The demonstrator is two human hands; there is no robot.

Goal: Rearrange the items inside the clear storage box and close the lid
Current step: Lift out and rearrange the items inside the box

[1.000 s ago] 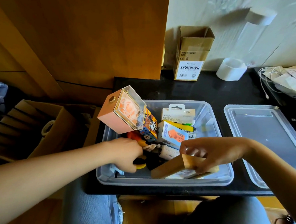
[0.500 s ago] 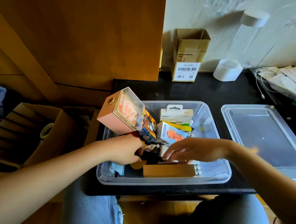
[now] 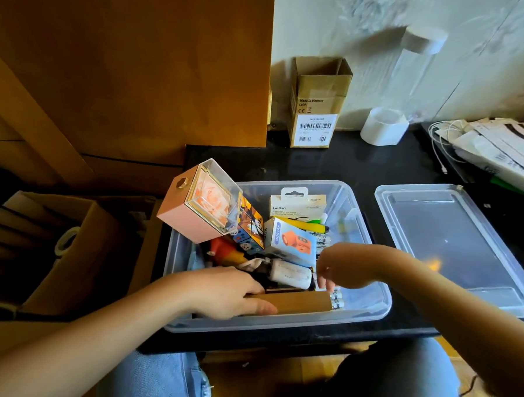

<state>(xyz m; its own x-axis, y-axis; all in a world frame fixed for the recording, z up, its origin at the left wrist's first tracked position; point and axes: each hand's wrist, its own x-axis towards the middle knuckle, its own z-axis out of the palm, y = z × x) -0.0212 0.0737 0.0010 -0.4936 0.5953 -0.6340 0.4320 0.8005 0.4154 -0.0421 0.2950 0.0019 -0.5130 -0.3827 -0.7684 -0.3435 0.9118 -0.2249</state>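
The clear storage box [image 3: 363, 310] sits open on the black surface [image 3: 344, 163], at its near edge, just above the person's knees. Its lid [image 3: 457, 248] lies flat on the same surface just beside the box, to the right.

Inside, a long brown cardboard box [image 3: 302, 301] lies along the near wall. The left hand [image 3: 229, 291] reaches in from the left with the forearm low over the rim; it rests palm down on the left end of the cardboard box, thumb stretched along its front face, fingers fairly straight over the top, so the hold looks wide and loose. The right hand [image 3: 340, 267] comes in from the right with the wrist bent sharply downward, fingers pointing down into the box just behind the cardboard box's right end; the fingertips are partly hidden, and whether they grip anything cannot be told.

Behind the hands lie a white cylinder [image 3: 289, 274], a blue mini fan box [image 3: 293, 240] and a white Belkin package [image 3: 297, 204]. A pink box with a clear front [image 3: 194, 214] leans tilted over the far left corner.

Farther back on the surface stand an open cardboard carton [image 3: 316, 104] and a white tape roll [image 3: 383, 126] near the wall.
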